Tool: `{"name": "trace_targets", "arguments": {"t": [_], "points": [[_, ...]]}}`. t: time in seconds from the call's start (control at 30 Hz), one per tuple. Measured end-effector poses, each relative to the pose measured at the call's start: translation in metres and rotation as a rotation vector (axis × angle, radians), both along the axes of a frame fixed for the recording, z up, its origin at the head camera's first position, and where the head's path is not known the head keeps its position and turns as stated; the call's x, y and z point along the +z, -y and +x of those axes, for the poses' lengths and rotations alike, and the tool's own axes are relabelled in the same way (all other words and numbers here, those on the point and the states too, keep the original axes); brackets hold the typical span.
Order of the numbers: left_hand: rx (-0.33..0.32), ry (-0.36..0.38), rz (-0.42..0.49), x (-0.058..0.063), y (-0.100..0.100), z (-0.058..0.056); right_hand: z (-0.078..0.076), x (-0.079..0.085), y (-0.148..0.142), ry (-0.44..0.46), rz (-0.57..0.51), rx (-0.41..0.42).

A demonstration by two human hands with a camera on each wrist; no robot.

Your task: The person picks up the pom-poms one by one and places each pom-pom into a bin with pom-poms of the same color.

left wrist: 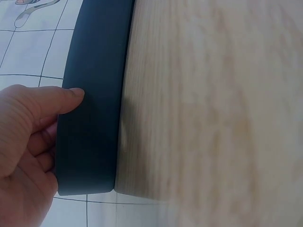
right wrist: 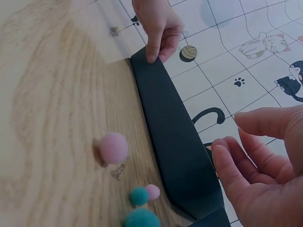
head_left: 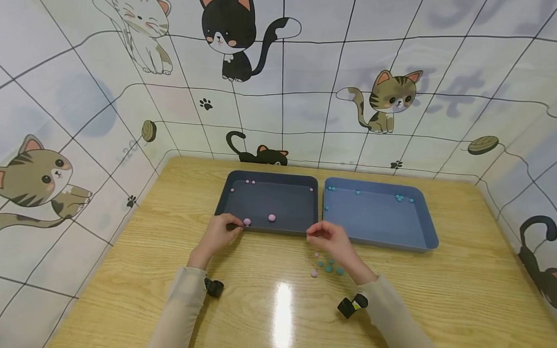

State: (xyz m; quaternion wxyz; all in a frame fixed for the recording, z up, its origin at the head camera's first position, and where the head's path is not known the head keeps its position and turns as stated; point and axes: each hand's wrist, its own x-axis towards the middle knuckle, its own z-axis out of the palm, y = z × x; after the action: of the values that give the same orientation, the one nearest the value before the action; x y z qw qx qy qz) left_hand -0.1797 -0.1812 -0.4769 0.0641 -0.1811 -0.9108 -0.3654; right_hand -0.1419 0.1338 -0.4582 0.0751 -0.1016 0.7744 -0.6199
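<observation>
My left hand (head_left: 218, 233) grips the front wall of a dark grey tray (head_left: 288, 199) near its left corner. In the left wrist view its thumb (left wrist: 71, 100) presses the outer face, with the fingers partly hidden behind the rim. Close to the tray's front right corner is my right hand (head_left: 333, 242), its fingers loosely bent. A gap shows between thumb and fingers in the right wrist view, with nothing held. Inside the dark tray lie two larger pink pompoms, one near the middle (head_left: 272, 218) and one by the left hand (head_left: 247, 221), plus several tiny ones.
A blue tray (head_left: 377, 222) with several small teal pompoms (head_left: 399, 197) stands to the right. On the wooden table (head_left: 246, 308), below the right hand, lie loose teal pompoms (head_left: 328, 269) and pink pompoms (head_left: 314, 273). Cat-print sheeting (head_left: 304, 106) rises behind and at both sides.
</observation>
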Motion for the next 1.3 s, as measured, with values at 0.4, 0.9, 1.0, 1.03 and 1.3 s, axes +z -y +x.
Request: {"name": "trace_targets", "arguments": {"t": [0.4, 0.9, 1.0, 1.03, 1.3], "points": [[-0.009, 0.001, 0.013, 0.001, 0.001, 0.001, 0.019, -0.011, -0.009, -0.025, 0.028, 0.077], [-0.008, 0.013, 0.009, 0.000, 0.001, 0.000, 0.031, -0.024, -0.013, -0.014, 0.024, 0.168], [-0.009, 0.004, 0.012, 0.001, 0.001, 0.000, 0.033, -0.024, -0.014, -0.026, 0.047, 0.184], [-0.009, 0.003, 0.013, 0.001, 0.001, 0.000, 0.033, -0.024, -0.014, -0.035, 0.066, 0.193], [-0.011, -0.020, 0.008, -0.003, 0.002, -0.001, 0.038, -0.023, -0.013, -0.127, 0.199, 0.247]]}}
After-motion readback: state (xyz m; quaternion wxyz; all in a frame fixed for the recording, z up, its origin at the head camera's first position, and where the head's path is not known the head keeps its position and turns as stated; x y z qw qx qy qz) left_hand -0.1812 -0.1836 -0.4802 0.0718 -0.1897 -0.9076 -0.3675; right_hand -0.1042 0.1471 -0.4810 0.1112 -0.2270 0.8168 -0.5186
